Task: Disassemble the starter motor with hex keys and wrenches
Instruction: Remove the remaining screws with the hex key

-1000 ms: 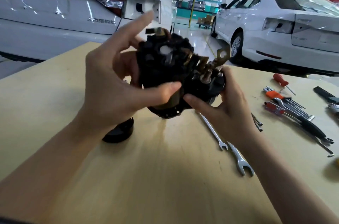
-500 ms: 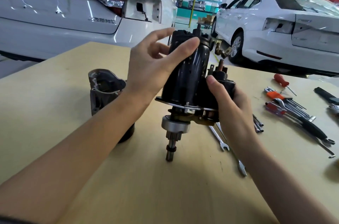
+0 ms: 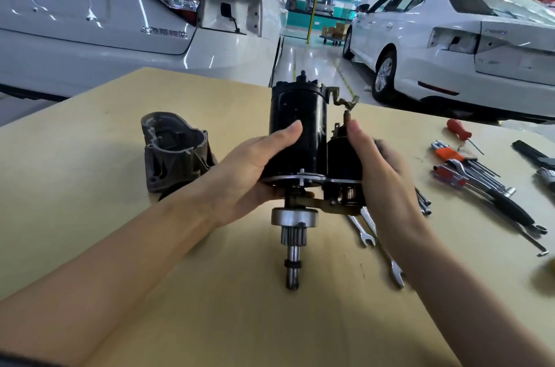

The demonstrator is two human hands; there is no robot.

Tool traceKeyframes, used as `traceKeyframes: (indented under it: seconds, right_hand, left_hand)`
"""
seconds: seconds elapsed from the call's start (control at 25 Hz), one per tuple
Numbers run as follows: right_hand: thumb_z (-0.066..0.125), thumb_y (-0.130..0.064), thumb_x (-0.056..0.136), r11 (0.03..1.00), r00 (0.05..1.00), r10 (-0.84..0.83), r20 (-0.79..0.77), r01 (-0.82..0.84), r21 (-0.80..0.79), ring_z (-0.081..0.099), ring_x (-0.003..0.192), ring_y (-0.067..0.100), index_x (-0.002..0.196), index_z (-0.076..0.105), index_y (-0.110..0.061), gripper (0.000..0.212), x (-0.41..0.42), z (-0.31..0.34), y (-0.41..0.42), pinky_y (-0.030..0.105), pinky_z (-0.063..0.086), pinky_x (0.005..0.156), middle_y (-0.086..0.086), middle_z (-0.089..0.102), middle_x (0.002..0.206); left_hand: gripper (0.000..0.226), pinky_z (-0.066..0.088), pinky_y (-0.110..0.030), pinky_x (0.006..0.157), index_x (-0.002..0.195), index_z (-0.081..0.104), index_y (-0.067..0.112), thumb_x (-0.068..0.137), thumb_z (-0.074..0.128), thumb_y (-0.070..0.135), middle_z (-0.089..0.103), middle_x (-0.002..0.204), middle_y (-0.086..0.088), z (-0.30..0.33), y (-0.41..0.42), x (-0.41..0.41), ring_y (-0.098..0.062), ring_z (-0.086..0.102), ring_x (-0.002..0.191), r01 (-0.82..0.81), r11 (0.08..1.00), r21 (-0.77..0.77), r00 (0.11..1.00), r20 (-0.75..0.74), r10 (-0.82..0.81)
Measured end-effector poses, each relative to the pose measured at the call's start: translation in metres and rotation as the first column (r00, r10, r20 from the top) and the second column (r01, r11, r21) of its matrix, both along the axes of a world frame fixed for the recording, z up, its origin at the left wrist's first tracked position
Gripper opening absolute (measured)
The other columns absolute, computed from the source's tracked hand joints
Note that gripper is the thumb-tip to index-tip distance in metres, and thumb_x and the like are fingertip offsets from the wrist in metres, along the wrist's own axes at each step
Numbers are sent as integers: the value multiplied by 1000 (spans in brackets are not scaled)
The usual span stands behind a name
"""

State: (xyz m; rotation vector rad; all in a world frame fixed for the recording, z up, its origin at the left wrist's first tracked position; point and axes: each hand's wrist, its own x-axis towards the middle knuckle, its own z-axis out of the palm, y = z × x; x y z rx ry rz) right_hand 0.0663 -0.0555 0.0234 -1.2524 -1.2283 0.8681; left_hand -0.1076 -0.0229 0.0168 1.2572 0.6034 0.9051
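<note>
The black starter motor stands upright over the table, its pinion gear and shaft pointing down toward me. My left hand grips the motor body from the left, thumb across its front. My right hand grips the smaller solenoid cylinder on the motor's right side. The removed grey nose housing sits on the table to the left, open side up.
Two open-end wrenches lie on the tan table under my right wrist. Hex keys with red and orange holders, a red-handled screwdriver and a black tool lie at the right. White cars stand beyond the table.
The motor was turned from rear-end-facing-me to upright, then lowered toward the table. My left hand slid from the top of the body down to its lower part.
</note>
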Motion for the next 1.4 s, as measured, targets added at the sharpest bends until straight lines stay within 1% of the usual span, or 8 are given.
traceKeyframes:
  seconds: [0.16,0.28,0.6,0.8,0.96,1.08,1.2,1.4]
  right_hand:
    - [30,-68,92,990,995,96,-8,-97,-102,71,75,19,86,76,-33,58,9,0,6,36,53,74,4,75,83]
    - [22,-65,96,965,969,215,-125,-230,-123,71,67,17,83,78,-28,68,16,0,8,22,53,56,8,75,78]
    - [25,-46,99,878,823,445,-352,-479,-9,59,63,27,89,76,-9,64,15,1,14,30,51,51,18,64,82]
    - [38,-41,97,829,768,541,-342,-556,62,60,51,21,97,73,-11,46,16,-1,13,36,56,62,10,68,78]
    - [57,-59,85,826,793,554,-253,-562,45,64,53,23,106,70,-15,50,15,-2,12,38,57,64,12,71,82]
    - [59,-69,76,856,853,488,-184,-509,-91,52,44,16,89,73,-22,50,12,-2,10,25,48,47,3,62,65]
    - [58,-62,77,835,867,420,-269,-485,-259,31,35,12,66,63,-22,42,12,0,7,18,32,38,0,42,53]
    - [53,-48,82,776,795,272,-541,-514,-365,23,26,9,67,49,-16,35,14,-1,4,14,25,30,11,48,55]
  left_hand:
    - [43,59,-36,78,94,78,21,75,63,56,74,96,-5,1,-2,-3,-19,71,86,-68,996,-62,998,-11,67]
    - [45,57,-30,62,94,76,16,72,62,53,72,89,-5,0,-4,0,-18,70,75,-114,965,-235,989,65,132]
    - [46,60,-48,60,104,69,8,97,44,46,73,98,-18,0,-6,0,-32,73,77,-32,880,-474,969,202,144]
    - [49,56,-51,74,105,71,13,99,37,46,69,114,-19,0,-4,-1,-39,66,104,-46,882,-469,983,134,123]
    - [46,59,-40,52,85,77,11,94,41,38,74,90,-17,9,-8,-5,-33,71,71,-21,914,-406,996,73,56]
    - [44,56,-37,46,85,73,4,93,46,38,71,82,-22,18,-10,-8,-35,70,62,-37,938,-344,999,-9,36]
    - [56,55,-35,47,87,75,1,91,46,49,71,84,-23,22,-12,-11,-37,70,65,-18,950,-312,996,-86,-10]
    - [56,56,-30,46,92,76,2,90,50,52,72,89,-24,24,-8,-17,-38,72,70,-78,972,-220,991,-120,52]
